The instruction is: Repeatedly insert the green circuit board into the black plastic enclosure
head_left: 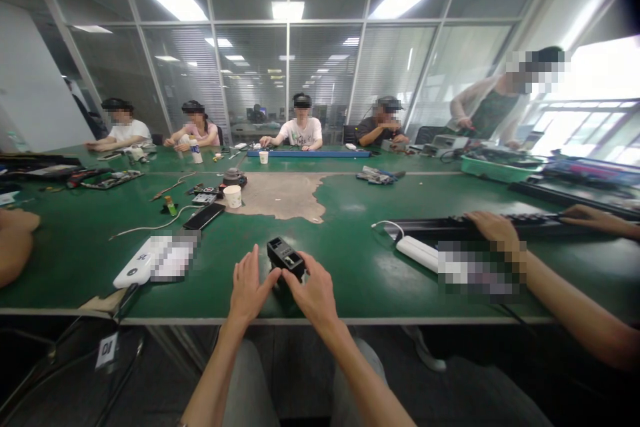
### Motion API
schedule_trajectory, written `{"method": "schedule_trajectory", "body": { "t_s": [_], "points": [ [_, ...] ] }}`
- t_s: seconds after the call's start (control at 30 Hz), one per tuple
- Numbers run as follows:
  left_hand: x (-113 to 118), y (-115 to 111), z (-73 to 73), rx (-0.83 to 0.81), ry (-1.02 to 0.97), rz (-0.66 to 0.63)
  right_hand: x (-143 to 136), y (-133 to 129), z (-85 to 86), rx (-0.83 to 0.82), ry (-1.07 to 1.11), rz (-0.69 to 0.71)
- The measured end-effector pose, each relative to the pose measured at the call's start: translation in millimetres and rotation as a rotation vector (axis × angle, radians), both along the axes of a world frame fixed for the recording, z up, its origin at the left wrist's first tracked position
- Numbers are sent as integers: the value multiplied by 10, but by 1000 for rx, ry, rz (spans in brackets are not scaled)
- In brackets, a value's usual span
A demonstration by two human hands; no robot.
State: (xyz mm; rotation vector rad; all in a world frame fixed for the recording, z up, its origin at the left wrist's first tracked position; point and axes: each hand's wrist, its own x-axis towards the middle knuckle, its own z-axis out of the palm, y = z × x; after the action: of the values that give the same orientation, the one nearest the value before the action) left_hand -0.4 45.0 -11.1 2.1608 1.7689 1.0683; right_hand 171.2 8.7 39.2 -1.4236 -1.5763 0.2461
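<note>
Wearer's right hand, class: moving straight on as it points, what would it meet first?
Most likely the black device: the right hand already seems to touch its near side, though exact contact is hard to tell.

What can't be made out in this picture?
All in the head view:
- Black box: near end partly hidden by left hand and right hand.
- Arm at far left: cut off by the edge.
- Green basket: contents blurred.
- Item beside the leftmost white device: pixelated over.
</note>
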Motion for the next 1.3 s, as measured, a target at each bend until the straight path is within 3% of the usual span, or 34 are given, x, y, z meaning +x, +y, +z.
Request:
{"method": "schedule_trajectory", "body": {
  "t_s": [0.17, 0.27, 0.47, 0.77, 1.03, 1.3],
  "points": [
    [11, -2, -35, -1, 54, -25, 184, 168, 119, 48, 147, -6],
    [33, -22, -12, -16, 85, -29, 334, 265, -13, 7, 81, -99],
    [45, -49, 51, -35, 100, -59, 452, 372, -347, -44, -13, -143],
    [54, -51, 53, -31, 105, -50, 425, 375, -497, -27, -100, -154],
    [40, -34, 34, -23, 68, -51, 437, 334, -393, -38, 66, -96],
    [-14, 3, -10, -14, -186, -33, 392, 226, -69, -72, 292, -21]
  ]
}}
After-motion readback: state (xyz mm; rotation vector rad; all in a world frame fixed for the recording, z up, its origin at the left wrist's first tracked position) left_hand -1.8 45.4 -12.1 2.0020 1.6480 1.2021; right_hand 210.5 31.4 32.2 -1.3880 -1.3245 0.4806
